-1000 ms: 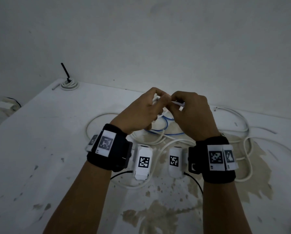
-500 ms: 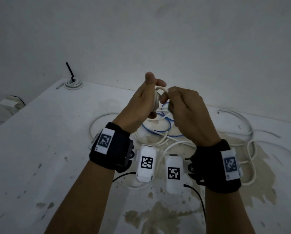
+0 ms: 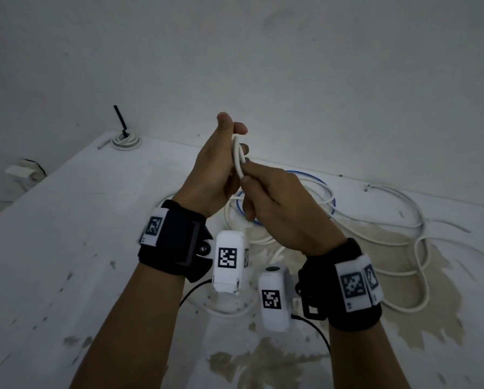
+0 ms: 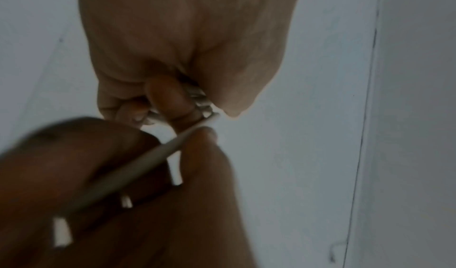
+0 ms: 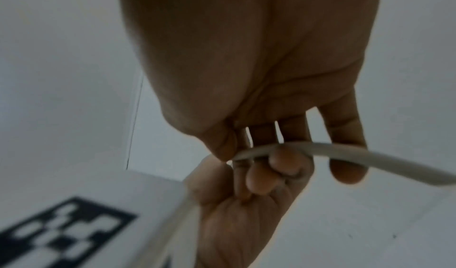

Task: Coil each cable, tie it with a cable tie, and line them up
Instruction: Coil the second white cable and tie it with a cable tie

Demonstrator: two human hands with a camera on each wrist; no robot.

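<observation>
Both hands are raised above the table. My left hand stands upright and holds a small coil of white cable between thumb and curled fingers. In the left wrist view the loops show between the fingers of my left hand. My right hand pinches the same cable just below the coil. In the right wrist view my right hand holds the cable strand between thumb and fingers. The rest of the white cable trails loose on the table.
A blue cable loops on the table under the hands, mixed with the white one. A coiled white cable with a black tie lies at the far left corner. A wall rises just behind the table. A brown stain marks the near right.
Both hands have risen. My left hand has turned upright with the coil, thumb pointing up. My right hand has shifted below it, still pinching the cable.
</observation>
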